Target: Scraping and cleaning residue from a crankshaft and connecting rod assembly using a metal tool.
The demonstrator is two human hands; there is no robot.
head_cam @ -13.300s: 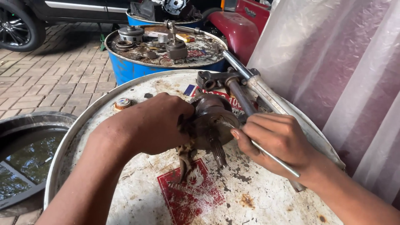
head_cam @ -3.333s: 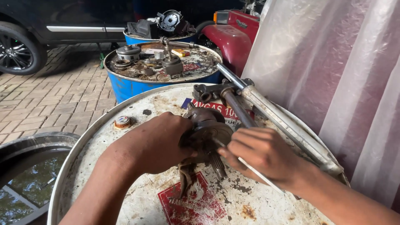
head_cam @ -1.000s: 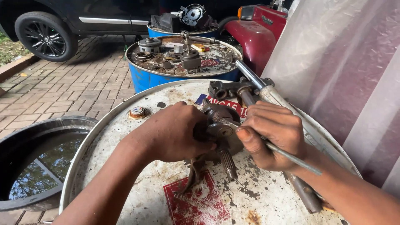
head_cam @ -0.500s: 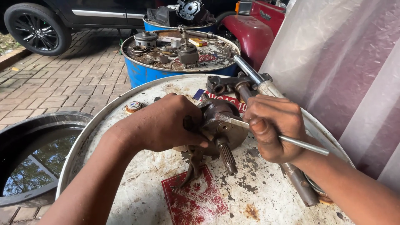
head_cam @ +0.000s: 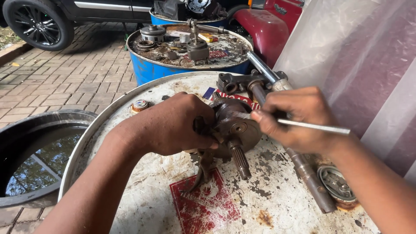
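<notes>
Now we have the greasy round assembly (head_cam: 234,130) turned a little, so its splined shaft (head_cam: 239,161) points down toward the lower middle of the frame more plainly than it did half a second ago, when it hung closer under our grip. Our left hand (head_cam: 173,123) stays wrapped around the left side of the part, fingers closed on it, holding it just above the white drum top (head_cam: 143,195) at the centre of the frame. Our right hand (head_cam: 299,115) has come in tighter: it pinches a thin metal rod (head_cam: 314,126), whose free end sticks out toward the right edge while its working tip meets the face of the assembly near a small round boss. We judge that the probing or prying at that face goes on, with the part re-angled to give the tip a better line. Behind the hands lie a dark forked bracket (head_cam: 236,81) and a long steel tube (head_cam: 303,173) running to the lower right, beside a round bearing cover (head_cam: 337,184). At upper centre stands a blue drum (head_cam: 151,71) littered with parts.
</notes>
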